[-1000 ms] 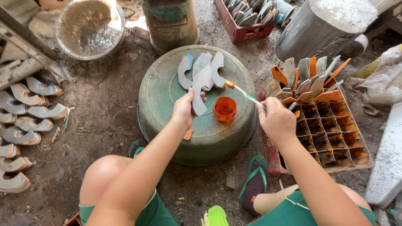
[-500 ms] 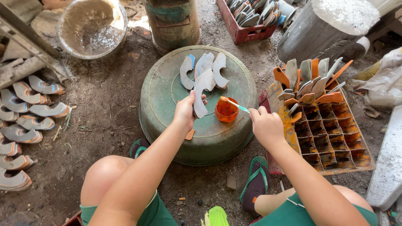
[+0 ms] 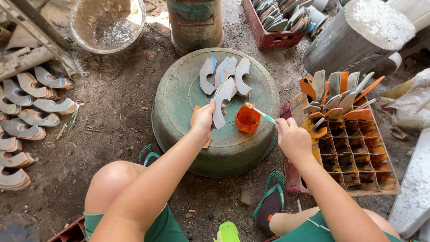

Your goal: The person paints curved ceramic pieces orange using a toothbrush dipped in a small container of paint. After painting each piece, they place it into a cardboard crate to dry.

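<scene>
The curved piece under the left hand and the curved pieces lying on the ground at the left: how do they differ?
The curved piece under the left hand lies on the overturned green basin; the curved pieces on the ground lie on bare dirt. The left hand presses the first one, while nothing touches the others. The first looks plain grey; the others show orange along their edges. All share the same arched shape.

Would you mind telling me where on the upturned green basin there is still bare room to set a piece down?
The basin is bare along its left side, beside the left hand, and along the near edge below the orange cup. The far middle is crowded with curved pieces. The right hand and its brush take up the right edge.
</scene>
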